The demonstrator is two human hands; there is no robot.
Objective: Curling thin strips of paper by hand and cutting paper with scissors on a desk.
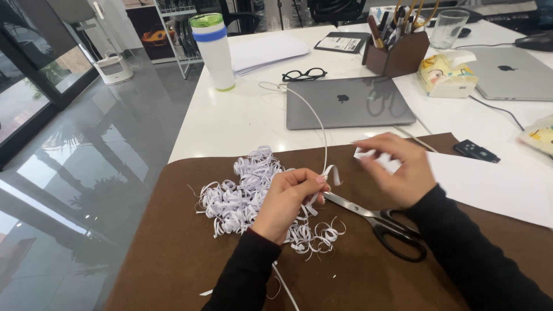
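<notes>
The left hand pinches one thin, curled white paper strip between fingertips, above the heap of white paper curls on the brown felt mat. The right hand pinches a small white paper piece. Such strips look feather-light, limp and easily torn, best held near an end. Black-handled steel scissors lie between the hands.
</notes>
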